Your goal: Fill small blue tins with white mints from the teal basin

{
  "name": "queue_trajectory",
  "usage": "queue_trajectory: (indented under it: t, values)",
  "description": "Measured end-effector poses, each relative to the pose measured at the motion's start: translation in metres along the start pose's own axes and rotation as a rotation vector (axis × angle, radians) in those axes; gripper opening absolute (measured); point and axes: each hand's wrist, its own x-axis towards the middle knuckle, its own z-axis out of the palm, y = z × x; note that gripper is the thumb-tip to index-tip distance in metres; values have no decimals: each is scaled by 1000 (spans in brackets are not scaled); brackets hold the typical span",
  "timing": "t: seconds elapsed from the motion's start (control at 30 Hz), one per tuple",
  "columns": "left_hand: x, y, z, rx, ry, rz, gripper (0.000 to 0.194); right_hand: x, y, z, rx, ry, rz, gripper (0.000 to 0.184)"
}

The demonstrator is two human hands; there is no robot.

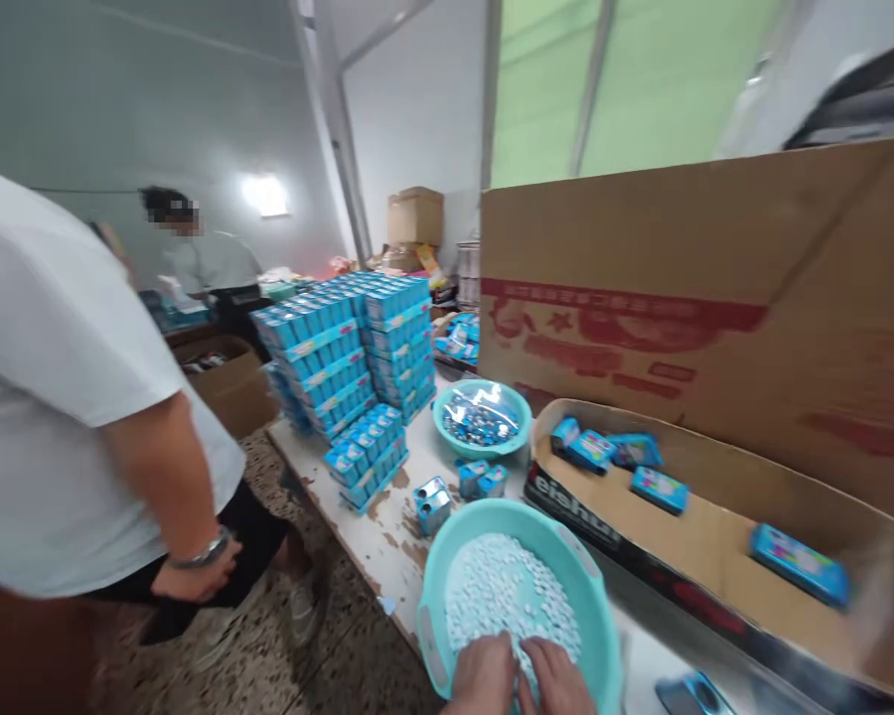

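A turquoise basin (611, 636) at the bottom centre holds many small white pieces (484, 586), like tablets. Both of my hands reach into its near side, close together among the pieces. My left hand (484, 670) has its fingers curled down, and what they grip is hidden. Beside it, my right hand (555, 675) also bends its fingers inward, closed on something too small to make out. Just beyond the basin stand an open blue tin (433, 504) and a pair of blue packs (481, 479). Another blue tin (692, 695) lies at the bottom edge, right of my hands.
A second basin (521, 412) holds shiny small parts in clear plastic. Stacked blue boxes (320, 367) rise on the left of the table. To the right, a long cardboard tray (715, 546) contains several blue packs. A person (104, 377) stands at left; another person (216, 263) is behind.
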Motion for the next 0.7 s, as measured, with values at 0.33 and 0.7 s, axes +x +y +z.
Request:
queue_trajectory:
  t: [0.33,0.7]
  values:
    - [3,7,-3,324,14,27,30,36,-48,-41,-67,-229,307,16]
    - [13,5,2,422,-28,7,24,43,-44,-51,-53,-378,334,15]
